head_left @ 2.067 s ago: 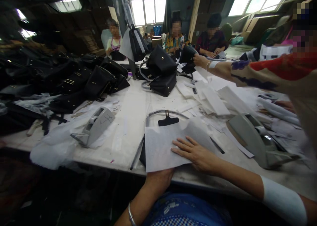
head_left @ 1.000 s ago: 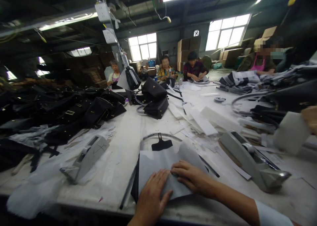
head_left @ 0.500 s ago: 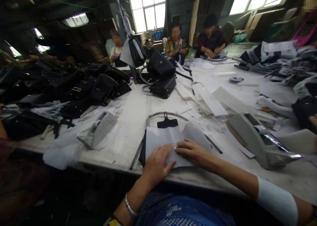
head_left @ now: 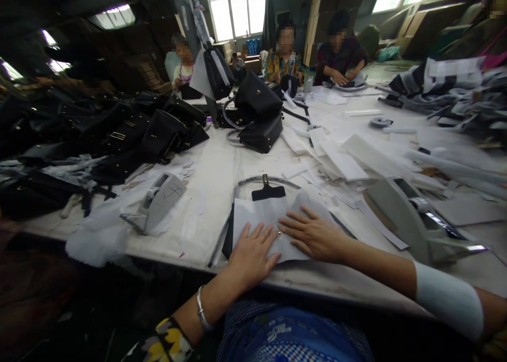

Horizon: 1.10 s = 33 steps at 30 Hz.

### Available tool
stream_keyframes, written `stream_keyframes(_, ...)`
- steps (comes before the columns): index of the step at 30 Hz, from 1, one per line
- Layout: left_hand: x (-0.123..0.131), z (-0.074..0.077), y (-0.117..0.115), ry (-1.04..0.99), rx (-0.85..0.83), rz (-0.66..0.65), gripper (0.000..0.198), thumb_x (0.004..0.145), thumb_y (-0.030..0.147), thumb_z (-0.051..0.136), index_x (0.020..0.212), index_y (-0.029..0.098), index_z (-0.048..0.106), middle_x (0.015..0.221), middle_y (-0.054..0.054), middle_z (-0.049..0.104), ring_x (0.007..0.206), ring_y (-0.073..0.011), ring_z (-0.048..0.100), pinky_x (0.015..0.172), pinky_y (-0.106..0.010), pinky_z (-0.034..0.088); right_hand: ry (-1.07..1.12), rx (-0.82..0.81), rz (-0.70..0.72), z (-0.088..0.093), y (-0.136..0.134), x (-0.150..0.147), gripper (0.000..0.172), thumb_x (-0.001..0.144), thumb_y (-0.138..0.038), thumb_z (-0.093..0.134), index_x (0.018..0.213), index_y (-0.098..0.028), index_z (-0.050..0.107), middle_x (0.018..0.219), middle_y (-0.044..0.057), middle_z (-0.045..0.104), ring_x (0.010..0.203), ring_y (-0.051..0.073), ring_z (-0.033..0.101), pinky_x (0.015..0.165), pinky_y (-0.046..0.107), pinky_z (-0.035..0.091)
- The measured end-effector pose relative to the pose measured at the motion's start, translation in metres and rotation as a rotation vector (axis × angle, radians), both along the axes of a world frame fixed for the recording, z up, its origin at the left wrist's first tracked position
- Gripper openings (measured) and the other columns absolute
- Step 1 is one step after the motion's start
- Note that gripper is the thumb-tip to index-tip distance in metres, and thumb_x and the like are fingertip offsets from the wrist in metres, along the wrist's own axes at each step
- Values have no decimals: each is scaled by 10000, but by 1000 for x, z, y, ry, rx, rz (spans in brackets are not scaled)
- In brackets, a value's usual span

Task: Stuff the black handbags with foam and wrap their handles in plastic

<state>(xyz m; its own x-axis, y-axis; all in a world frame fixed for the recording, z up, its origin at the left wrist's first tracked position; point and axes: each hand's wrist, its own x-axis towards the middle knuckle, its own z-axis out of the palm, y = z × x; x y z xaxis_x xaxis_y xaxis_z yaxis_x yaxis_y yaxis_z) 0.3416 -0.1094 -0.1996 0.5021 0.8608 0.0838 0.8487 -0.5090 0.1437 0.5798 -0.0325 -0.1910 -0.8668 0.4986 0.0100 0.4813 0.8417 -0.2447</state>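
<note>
A sheet of white wrapping paper [head_left: 257,216] lies over a flat black bag [head_left: 227,240] at the near edge of the table [head_left: 214,177]. The bag's black tab [head_left: 268,193] and grey strap [head_left: 253,181] stick out beyond the paper. My left hand [head_left: 251,253] rests flat on the paper's near part, fingers stretched out. My right hand [head_left: 312,235] lies flat beside it on the paper, fingers spread, the two hands nearly touching. Neither hand holds anything.
A grey tape dispenser [head_left: 156,201] stands to the left, a larger one [head_left: 412,219] to the right. Black handbags [head_left: 259,116] and a heap of them [head_left: 99,135] fill the left and middle. White paper strips [head_left: 340,161] are scattered right. Several people sit at the far end.
My left hand came up from the table's edge onto the paper beside the right one. Both hands now press flatter, fingers more spread. A co-worker's arm at right has left the view.
</note>
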Motion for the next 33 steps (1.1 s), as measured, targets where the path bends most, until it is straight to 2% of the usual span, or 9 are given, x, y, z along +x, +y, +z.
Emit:
stream_keyframes(5,-14,-5,4,-2,38,-10,605,951,588,417,1482,301,388,1580,-64,346,1466,-328,260,1169,-579,210,20,44,31,-3,15,7,563,979,-435,482,1513,-310,353,1597,47,291,1464,327,256,1187,595,106)
stream_keyframes(9,-17,-9,-3,6,48,9,629,952,574,429,1507,291,345,1597,-80,303,1477,-319,230,1171,-564,202,19,95,-42,-12,7,10,584,981,-429,478,1528,-304,316,1614,46,246,1481,307,215,1196,571,109)
stream_keyframes(13,-18,-7,-5,30,62,-5,651,947,568,443,1522,290,316,1612,-70,267,1481,-315,220,1177,-540,171,9,115,-56,-8,2,10,607,973,-431,493,1534,-292,306,1622,48,224,1477,305,228,1203,551,123)
stream_keyframes(16,-20,-10,0,38,114,-26,685,925,589,474,1520,284,326,1598,-71,302,1469,-311,251,1191,-505,108,7,133,-55,-3,3,10,639,961,-448,517,1540,-302,291,1623,35,225,1470,302,250,1209,528,129)
stream_keyframes(19,-24,-15,7,12,181,-46,603,929,544,508,1466,280,435,1529,-58,434,1429,-290,338,1198,-469,90,-20,161,-52,0,6,9,671,949,-464,530,1546,-283,280,1619,41,238,1467,298,259,1204,514,153)
stream_keyframes(23,-26,-10,19,-63,182,-9,407,990,363,456,1348,205,570,1420,-48,566,1357,-213,446,1173,-378,215,-33,153,-56,1,18,8,675,945,-470,525,1535,-212,321,1592,79,307,1428,311,336,1140,509,293)
stream_keyframes(26,-26,1,33,-101,110,90,391,1004,283,416,1349,162,555,1391,-46,594,1289,-170,512,1095,-318,334,-19,99,-126,-4,35,3,578,972,-386,506,1483,-136,405,1495,108,475,1329,284,468,1044,454,416)
stream_keyframes(29,-23,8,53,-101,38,216,396,998,346,458,1339,169,552,1351,-52,623,1242,-214,546,1063,-392,381,-4,80,-182,-8,51,-7,433,984,-324,497,1356,-108,541,1330,105,629,1205,277,557,1009,457,433)
stream_keyframes(33,-20,4,72,-97,-57,208,479,945,484,529,1276,140,571,1224,-95,670,1151,-273,588,1123,-537,322,-1,51,-190,-5,62,-17,389,940,-353,582,1251,-120,603,1190,92,679,1087,267,599,1087,487,350)
